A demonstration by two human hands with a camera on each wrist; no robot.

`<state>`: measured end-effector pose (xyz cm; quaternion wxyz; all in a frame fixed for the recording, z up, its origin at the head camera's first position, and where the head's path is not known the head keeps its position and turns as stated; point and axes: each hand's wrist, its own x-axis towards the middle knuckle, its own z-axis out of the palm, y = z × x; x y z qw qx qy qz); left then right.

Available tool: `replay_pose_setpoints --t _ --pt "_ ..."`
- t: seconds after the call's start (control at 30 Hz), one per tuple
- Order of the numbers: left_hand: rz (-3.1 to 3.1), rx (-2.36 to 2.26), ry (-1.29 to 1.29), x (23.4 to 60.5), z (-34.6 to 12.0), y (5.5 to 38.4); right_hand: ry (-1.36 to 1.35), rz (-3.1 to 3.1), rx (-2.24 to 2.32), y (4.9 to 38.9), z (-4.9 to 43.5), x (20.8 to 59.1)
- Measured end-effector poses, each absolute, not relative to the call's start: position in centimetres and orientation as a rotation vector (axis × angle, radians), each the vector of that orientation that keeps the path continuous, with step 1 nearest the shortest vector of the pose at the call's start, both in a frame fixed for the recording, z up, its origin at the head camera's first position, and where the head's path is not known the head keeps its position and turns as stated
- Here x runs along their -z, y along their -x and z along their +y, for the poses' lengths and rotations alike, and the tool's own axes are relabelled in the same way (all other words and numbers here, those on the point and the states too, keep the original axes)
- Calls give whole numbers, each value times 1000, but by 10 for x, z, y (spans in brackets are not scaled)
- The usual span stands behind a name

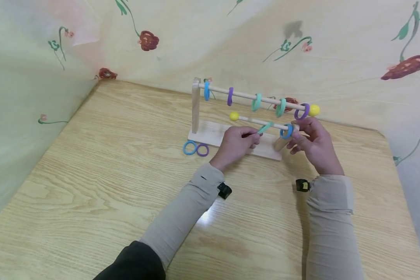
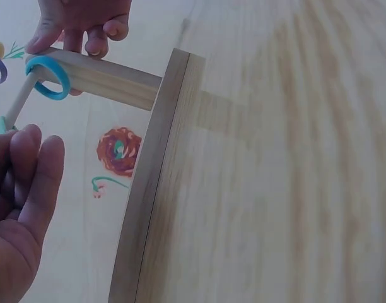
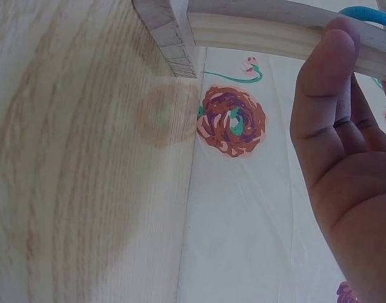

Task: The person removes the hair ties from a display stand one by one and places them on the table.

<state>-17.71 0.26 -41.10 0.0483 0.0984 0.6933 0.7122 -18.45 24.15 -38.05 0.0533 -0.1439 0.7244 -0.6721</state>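
A wooden stand (image 1: 210, 131) carries two rods with yellow ball ends. My left hand (image 1: 235, 144) pinches a mint green ring (image 1: 266, 127) that is around the lower rod (image 1: 248, 119). On the same rod, a blue ring (image 1: 286, 131) hangs close to the short post (image 1: 281, 144). My right hand (image 1: 315, 142) grips the top of this post, with the thumb on its near side in the right wrist view. In the left wrist view, the left hand (image 2: 19, 202) hides most of the green ring, while the blue ring (image 2: 49, 77) shows plainly.
Blue, purple and mint green rings hang along the upper rod (image 1: 245, 94), fixed to a tall post (image 1: 195, 109). A loose blue ring (image 1: 184, 148) and a loose purple ring (image 1: 202, 155) lie by the base. Flowered cloth (image 1: 196, 39) borders the wooden table (image 1: 126, 186).
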Motion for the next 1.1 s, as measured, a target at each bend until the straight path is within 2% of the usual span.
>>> replay_pose_setpoints --t 0.47,0.7,1.1 --pt "1997 -2187 -244 409 -10 177 430 2226 2038 181 240 382" --pt "2005 -2057 -112 401 -21 176 422 2274 2003 181 237 381" --pt "1924 -2178 146 392 -47 179 437 2217 2033 182 241 383"
